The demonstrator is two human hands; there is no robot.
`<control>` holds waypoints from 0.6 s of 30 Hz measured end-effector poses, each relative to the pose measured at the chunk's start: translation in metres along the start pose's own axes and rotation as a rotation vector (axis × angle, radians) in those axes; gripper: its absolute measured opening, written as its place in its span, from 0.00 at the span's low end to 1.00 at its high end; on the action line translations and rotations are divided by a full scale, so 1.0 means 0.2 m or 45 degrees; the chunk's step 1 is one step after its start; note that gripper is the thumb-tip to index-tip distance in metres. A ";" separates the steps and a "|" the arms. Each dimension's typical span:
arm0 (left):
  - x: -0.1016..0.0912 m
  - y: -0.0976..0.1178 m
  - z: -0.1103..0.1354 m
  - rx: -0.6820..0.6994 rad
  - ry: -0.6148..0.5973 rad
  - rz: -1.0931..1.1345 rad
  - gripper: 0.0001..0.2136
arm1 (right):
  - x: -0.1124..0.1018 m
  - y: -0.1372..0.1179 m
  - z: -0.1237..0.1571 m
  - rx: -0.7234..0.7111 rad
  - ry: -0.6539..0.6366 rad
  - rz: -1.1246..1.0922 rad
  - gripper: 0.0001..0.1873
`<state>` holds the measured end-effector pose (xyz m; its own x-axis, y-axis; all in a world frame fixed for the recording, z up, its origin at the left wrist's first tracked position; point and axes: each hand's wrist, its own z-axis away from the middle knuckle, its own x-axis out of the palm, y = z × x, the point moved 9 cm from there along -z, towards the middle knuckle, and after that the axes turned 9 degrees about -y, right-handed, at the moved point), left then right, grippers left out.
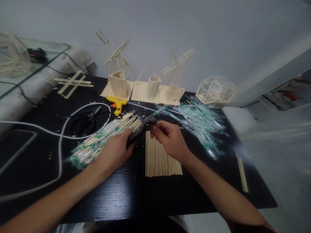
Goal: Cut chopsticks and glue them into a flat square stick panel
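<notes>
My left hand [116, 151] is closed around the handles of black cutting pliers [142, 129], held just above the black table [126, 197]. My right hand [170, 137] is pinched at the tool's jaws, fingers together on something too small to make out. Directly under both hands lies a flat row of bare wooden sticks [160, 158]. To the left of it is a heap of wrapped chopsticks in green-printed sleeves [102, 139], touching my left hand.
Empty clear wrappers [201, 123] are piled at the right. A yellow glue gun [118, 104], black scissors [85, 121] and a white cable [60, 142] lie left. Stick windmill models [119, 77] and a polyhedron frame [215, 90] stand at the back. Loose sticks [242, 173] lie near the right edge.
</notes>
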<state>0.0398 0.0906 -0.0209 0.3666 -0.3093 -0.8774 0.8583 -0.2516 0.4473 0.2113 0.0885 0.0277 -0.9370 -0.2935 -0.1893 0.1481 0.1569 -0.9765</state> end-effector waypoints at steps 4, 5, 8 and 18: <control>0.01 0.00 0.00 0.011 -0.008 -0.002 0.03 | 0.00 0.01 0.00 0.015 -0.003 -0.012 0.20; 0.01 0.00 0.00 0.010 -0.011 -0.002 0.04 | 0.00 0.01 0.00 0.015 -0.002 -0.015 0.20; 0.01 -0.01 0.00 0.002 -0.021 -0.012 0.04 | 0.00 0.00 0.00 0.007 -0.002 -0.027 0.20; 0.00 -0.01 0.00 0.008 0.002 0.007 0.05 | -0.01 0.00 0.00 -0.034 0.035 -0.073 0.12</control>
<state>0.0388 0.0914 -0.0217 0.3717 -0.3089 -0.8755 0.8542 -0.2555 0.4528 0.2135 0.0894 0.0288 -0.9521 -0.2769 -0.1295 0.0855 0.1656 -0.9825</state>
